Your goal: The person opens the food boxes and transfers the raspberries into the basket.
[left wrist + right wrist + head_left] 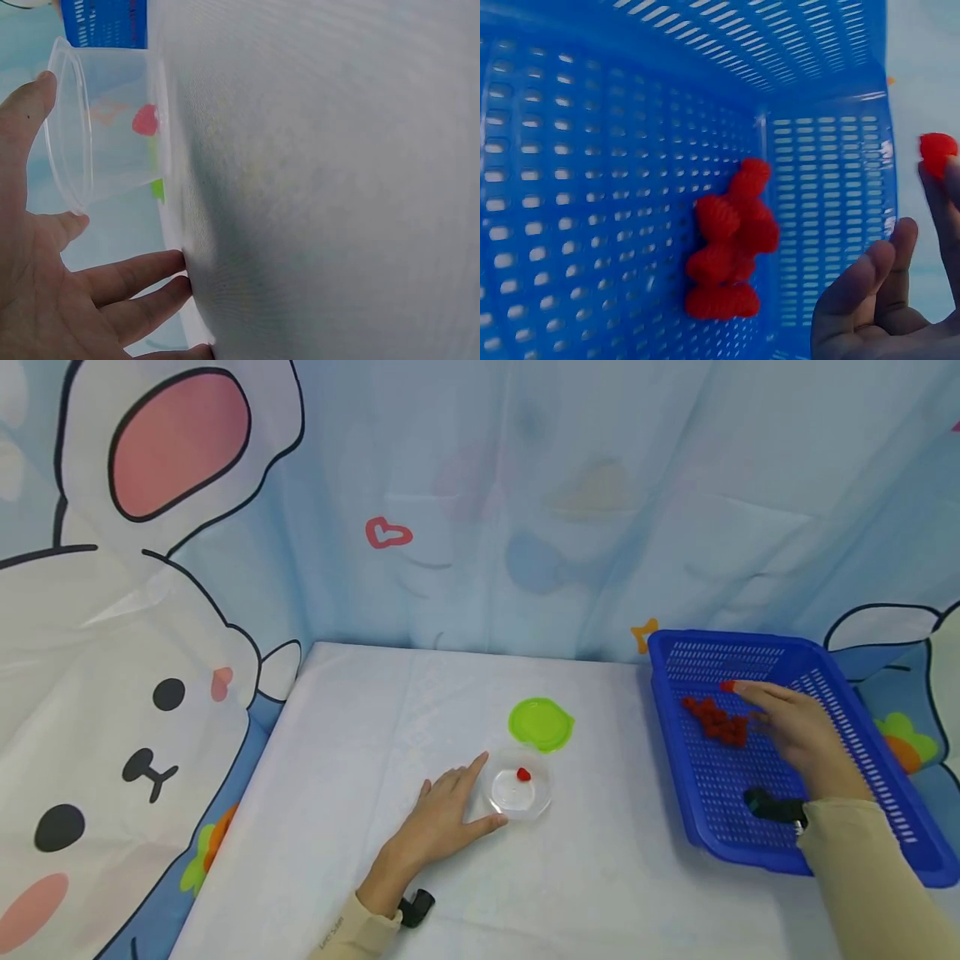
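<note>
My right hand (806,735) pinches a red raspberry (936,152) between thumb and fingertip, held up over the blue plastic basket (678,781). Inside that basket, several more raspberries (724,251) lie in a heap. On the table stands a clear plastic cup (516,802), upright, with one raspberry (523,774) at its bottom. The thumb and index finger of my left hand (438,818) spread along the cup's rim, both tips at its edge. In the left wrist view the other fingers (142,274) rest on the table.
A bright green lid (540,725) lies flat just behind the cup. White cloth (337,760) covers the table, and a blue patterned curtain (465,585) hangs along the back. The basket's raised walls surround the area beneath my right hand.
</note>
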The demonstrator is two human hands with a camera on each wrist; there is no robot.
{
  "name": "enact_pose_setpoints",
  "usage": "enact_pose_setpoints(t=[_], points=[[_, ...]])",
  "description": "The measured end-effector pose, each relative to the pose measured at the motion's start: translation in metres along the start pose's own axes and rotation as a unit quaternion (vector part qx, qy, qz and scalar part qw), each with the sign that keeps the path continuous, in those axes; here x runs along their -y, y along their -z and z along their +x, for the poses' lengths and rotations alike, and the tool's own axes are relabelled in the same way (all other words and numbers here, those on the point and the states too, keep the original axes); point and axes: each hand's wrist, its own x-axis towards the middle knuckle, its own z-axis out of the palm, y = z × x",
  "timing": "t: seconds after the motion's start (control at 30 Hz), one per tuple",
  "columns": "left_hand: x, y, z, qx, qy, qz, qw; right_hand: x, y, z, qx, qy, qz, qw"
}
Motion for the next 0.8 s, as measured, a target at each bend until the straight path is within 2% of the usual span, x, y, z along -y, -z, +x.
enact_pose_setpoints(t=[0.07,0.13,0.27,0.4,0.63,0.8], points=[[0.0,0.0,0.0,-0.001,0.0,0.0,1.0,-0.005,-0.002,0.004,0.005,0.009,-0.082,0.9966],[0.0,0.0,0.0,-0.006,-0.001,0.001,1.0,-0.007,-0.004,0.007,0.0,0.021,-0.161,0.9868],[0.0,-0.001,0.0,-0.005,-0.002,0.002,1.0,-0.011,-0.005,0.009,0.02,0.018,-0.248,0.9683],[0.0,-0.001,0.0,-0.001,0.0,0.0,1.0,-0.015,-0.005,0.009,0.042,0.009,-0.283,0.9582],[-0.001,-0.001,-0.002,-0.004,0.0,0.001,1.0,-0.024,-0.002,0.014,0.059,-0.023,-0.299,0.952],[-0.002,-0.001,-0.002,-0.004,0.0,-0.004,1.0,-0.028,0.0,0.016,0.056,-0.034,-0.304,0.9505]])
